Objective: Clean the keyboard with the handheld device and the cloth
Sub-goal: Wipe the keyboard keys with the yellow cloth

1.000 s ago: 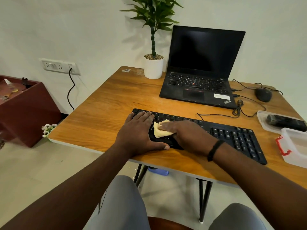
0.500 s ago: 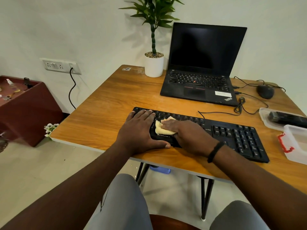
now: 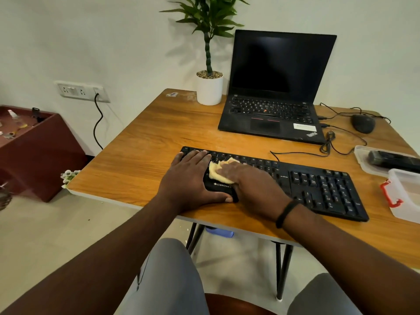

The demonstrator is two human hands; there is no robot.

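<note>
Two hands were on the keyboard (image 3: 318,187), which lay across the near part of the table (image 3: 145,155), its long axis running roughly from 10 o'clock to 4 o'clock. The cloth (image 3: 217,172), pale yellow and bunched, sat on the keys left of centre. The right hand (image 3: 252,185) lay over it, fingers slightly blurred and pressing it down; whether they were curled into the fabric could not be told. Judged as mid-wipe.

The left hand (image 3: 193,176) rested flat on the keyboard's left end, fingers straight and together, thumb along the near edge below the brand label. Likely purpose: pinning the board so the wiping would not slide it.

Outward, at 3 o'clock from the keyboard, a clear tray (image 3: 361,155) held a dark handheld device (image 3: 393,160), untouched and well apart from both hands. Just nearer sat a clear box with a red clasp (image 3: 404,196). At 12 o'clock stood an open laptop (image 3: 272,114), screen dark; a mouse (image 3: 363,123) at 2 o'clock, its cable looping between laptop and keyboard. A potted plant (image 3: 209,87) stood at 11 o'clock, by the wall.
</note>
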